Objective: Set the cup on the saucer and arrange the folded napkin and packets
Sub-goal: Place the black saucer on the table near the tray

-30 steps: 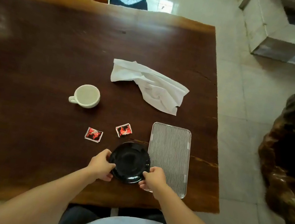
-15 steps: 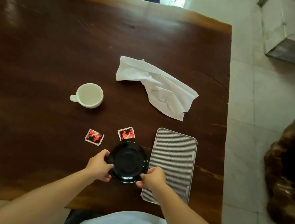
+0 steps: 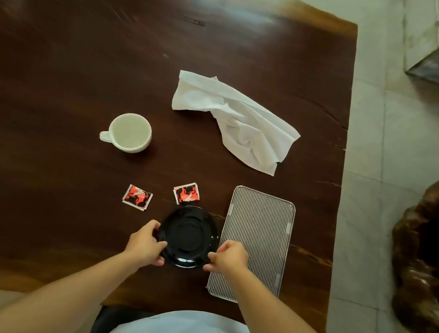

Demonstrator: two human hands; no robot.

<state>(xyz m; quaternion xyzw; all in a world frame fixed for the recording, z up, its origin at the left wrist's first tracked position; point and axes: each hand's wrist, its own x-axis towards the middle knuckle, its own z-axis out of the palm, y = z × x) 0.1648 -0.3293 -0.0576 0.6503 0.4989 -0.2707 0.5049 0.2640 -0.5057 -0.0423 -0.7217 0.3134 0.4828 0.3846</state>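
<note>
Black saucer (image 3: 187, 236) pinched at rim between left hand (image 3: 145, 245) and right hand (image 3: 228, 257), near counter (image 3: 57, 49) edge. White cup (image 3: 129, 133) upright, up-left of saucer, handle leftward; left hand nearer.

I see a dark wooden table (image 3: 85, 54) carrying everything. A white cup (image 3: 129, 133) stands near the middle, handle toward the left edge. A crumpled white napkin (image 3: 237, 124) lies toward the right edge. Close to the near edge sit a black saucer (image 3: 188, 235), a ribbed tray (image 3: 256, 243) just beside it on the right, and two red packets (image 3: 137, 197) (image 3: 186, 193) beyond the saucer.
</note>
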